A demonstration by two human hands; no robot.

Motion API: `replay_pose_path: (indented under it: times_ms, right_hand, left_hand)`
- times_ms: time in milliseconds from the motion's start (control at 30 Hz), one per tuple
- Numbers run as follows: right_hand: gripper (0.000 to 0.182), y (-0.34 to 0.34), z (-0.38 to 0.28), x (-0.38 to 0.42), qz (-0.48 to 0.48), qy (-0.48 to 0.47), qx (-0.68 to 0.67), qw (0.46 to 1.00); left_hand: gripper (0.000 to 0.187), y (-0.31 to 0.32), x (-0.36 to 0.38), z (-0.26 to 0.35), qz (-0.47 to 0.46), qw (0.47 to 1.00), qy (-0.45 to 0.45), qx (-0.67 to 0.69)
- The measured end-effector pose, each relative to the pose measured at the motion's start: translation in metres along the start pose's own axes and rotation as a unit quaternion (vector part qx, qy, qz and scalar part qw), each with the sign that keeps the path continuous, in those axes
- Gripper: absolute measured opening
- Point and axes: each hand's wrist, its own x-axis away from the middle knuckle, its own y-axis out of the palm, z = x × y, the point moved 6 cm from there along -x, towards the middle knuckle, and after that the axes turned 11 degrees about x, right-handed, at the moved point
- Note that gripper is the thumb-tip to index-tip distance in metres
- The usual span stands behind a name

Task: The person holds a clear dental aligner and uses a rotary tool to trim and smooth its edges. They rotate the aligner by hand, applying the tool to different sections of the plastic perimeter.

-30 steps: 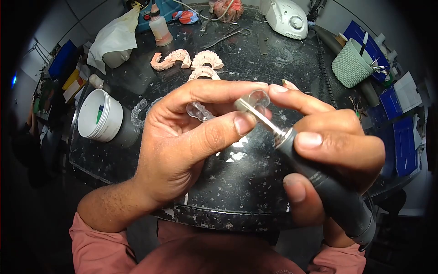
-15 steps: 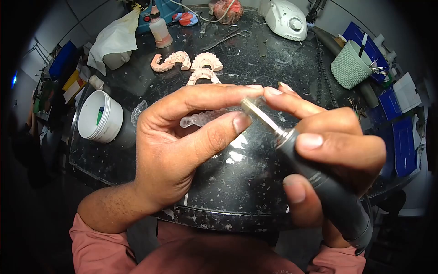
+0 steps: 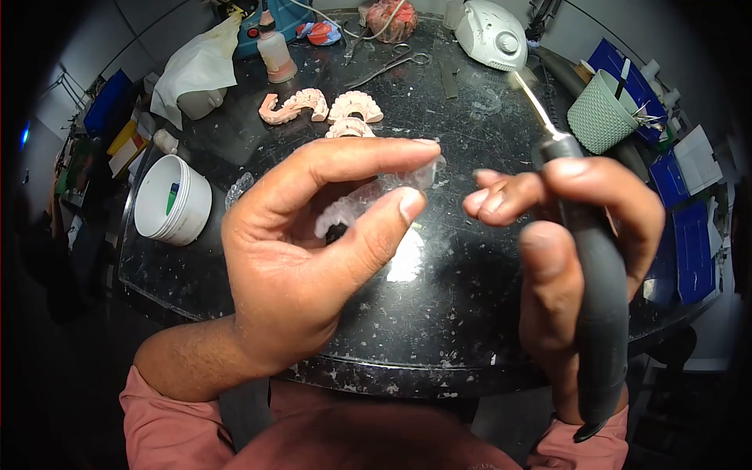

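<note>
Between the thumb and index finger of my left hand (image 3: 305, 258) is a clear dental aligner (image 3: 356, 205), partly hidden by the fingers. My right hand (image 3: 580, 227) is wrapped round a black rotary handpiece (image 3: 601, 313), held upright to the right of the aligner and apart from it. At its top end a thin metal shank carries a pale polishing bit (image 3: 523, 81), blurred as if spinning. Beyond my left hand lie pinkish dental models (image 3: 354, 107), and another clear aligner (image 3: 239, 188) rests behind the left wrist.
A white tub (image 3: 174, 200) stands at the left. Farther back are a dropper bottle (image 3: 276, 56), scissors (image 3: 389, 66) and a white control unit (image 3: 491, 35). A green basket of tools (image 3: 601, 113) stands on the right, near blue trays (image 3: 694, 249).
My right hand has swung the handpiece away from the aligner, up and to the right, and its fingers have left the left fingertips. The aligner is more exposed in my left hand.
</note>
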Motion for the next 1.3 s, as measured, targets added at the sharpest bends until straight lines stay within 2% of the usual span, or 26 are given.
replay_pose_path:
  times_ms: [33, 67, 100, 133, 233, 267, 333, 367, 400, 433, 467, 500, 533, 600, 633, 667, 733, 767, 867, 1000, 1100, 1167, 1200, 1267, 1300]
  right_hand:
    - [0.038, 0.004, 0.001, 0.0, -0.031, 0.012, 0.013, 0.999]
    - [0.039, 0.008, 0.002, 0.001, -0.063, 0.024, 0.026, 0.997]
    - [0.042, 0.01, 0.0, 0.0, -0.07, -0.022, 0.024, 0.997]
    - [0.042, 0.011, 0.0, 0.001, -0.069, -0.021, 0.024, 0.997]
    - [0.044, 0.007, 0.0, -0.001, -0.025, 0.028, 0.05, 0.998]
    - [0.043, 0.005, 0.0, -0.003, -0.014, -0.018, 0.063, 0.998]
    - [0.044, 0.002, -0.001, -0.004, -0.019, -0.052, 0.083, 0.995]
    - [0.044, 0.001, -0.005, -0.005, -0.02, -0.091, 0.106, 0.99]
    - [0.045, 0.002, -0.009, -0.005, -0.021, -0.13, 0.128, 0.983]
    - [0.045, 0.006, -0.012, -0.006, -0.056, -0.156, 0.138, 0.976]
    - [0.043, 0.008, -0.014, -0.008, -0.068, -0.188, 0.092, 0.975]
    - [0.043, 0.008, -0.014, -0.008, -0.068, -0.187, 0.09, 0.976]
    - [0.044, 0.009, -0.015, -0.007, -0.072, -0.181, 0.111, 0.975]
    - [0.044, 0.008, -0.015, -0.005, -0.079, -0.167, 0.154, 0.971]
    - [0.044, 0.008, -0.015, -0.005, -0.083, -0.16, 0.177, 0.968]
    - [0.044, 0.008, -0.013, -0.006, -0.083, -0.16, 0.178, 0.967]
    - [0.048, 0.008, -0.014, -0.009, -0.088, -0.198, 0.123, 0.968]
    - [0.051, 0.006, -0.015, -0.008, -0.099, -0.189, 0.166, 0.963]
    - [0.05, 0.003, -0.013, -0.008, -0.086, -0.171, 0.134, 0.972]
    - [0.049, 0.002, -0.014, -0.013, -0.079, -0.16, 0.092, 0.98]
    - [0.048, 0.006, -0.02, -0.015, -0.133, -0.177, 0.122, 0.968]
    - [0.05, 0.005, -0.017, -0.013, -0.113, -0.159, 0.116, 0.974]
    - [0.05, 0.008, -0.013, -0.01, -0.113, -0.159, 0.115, 0.974]
    - [0.042, 0.005, -0.011, -0.003, -0.017, -0.204, 0.105, 0.973]
    - [0.042, 0.004, -0.013, -0.002, -0.018, -0.204, 0.104, 0.973]
  left_hand:
    - [0.026, 0.002, 0.0, 0.005, -0.021, 0.998, 0.042, -0.041]
    - [0.026, 0.002, 0.0, 0.005, -0.022, 0.998, 0.041, -0.041]
    - [0.028, 0.006, 0.001, 0.008, -0.052, 0.991, 0.075, -0.093]
    - [0.029, 0.011, 0.003, 0.012, -0.082, 0.98, 0.109, -0.145]
    - [0.047, 0.018, 0.003, 0.011, -0.14, 0.974, 0.114, -0.136]
    - [0.053, 0.02, 0.002, 0.011, -0.152, 0.974, 0.115, -0.126]
    - [0.061, 0.016, 0.0, 0.005, -0.169, 0.983, 0.073, -0.01]
    - [0.061, 0.015, 0.003, -0.001, -0.093, 0.99, -0.018, 0.101]
    - [0.051, 0.014, 0.001, -0.005, -0.038, 0.988, -0.064, 0.134]
    - [0.046, 0.014, 0.0, -0.005, -0.035, 0.992, -0.073, 0.1]
    - [0.041, 0.012, -0.002, -0.005, -0.031, 0.994, -0.083, 0.065]
    - [0.029, 0.011, -0.003, -0.003, -0.053, 0.993, -0.094, 0.051]
    - [0.029, 0.01, -0.003, -0.004, -0.052, 0.993, -0.095, 0.05]
    - [0.024, 0.008, -0.004, 0.0, -0.048, 0.998, -0.016, 0.028]
    - [0.02, 0.006, -0.004, 0.002, -0.05, 0.998, -0.005, 0.024]
    - [0.02, 0.004, -0.005, 0.0, -0.051, 0.998, -0.005, 0.025]
    - [0.021, 0.004, -0.005, 0.007, -0.076, 0.992, 0.098, -0.011]
    - [0.023, 0.005, -0.004, 0.008, -0.084, 0.992, 0.094, -0.003]
    - [0.023, 0.005, -0.005, 0.01, -0.117, 0.982, 0.138, -0.05]
    - [0.024, 0.008, -0.006, 0.008, -0.125, 0.978, 0.154, -0.058]
    - [0.022, 0.015, 0.0, 0.009, -0.119, 0.987, 0.11, -0.011]
    - [0.028, 0.014, 0.003, 0.007, -0.081, 0.996, 0.039, 0.026]
    - [0.028, 0.015, 0.002, 0.008, -0.081, 0.996, 0.039, 0.026]
    - [0.034, 0.016, -0.002, 0.007, -0.088, 0.995, 0.035, 0.02]
    - [0.037, 0.015, -0.006, 0.008, -0.157, 0.982, 0.091, -0.041]
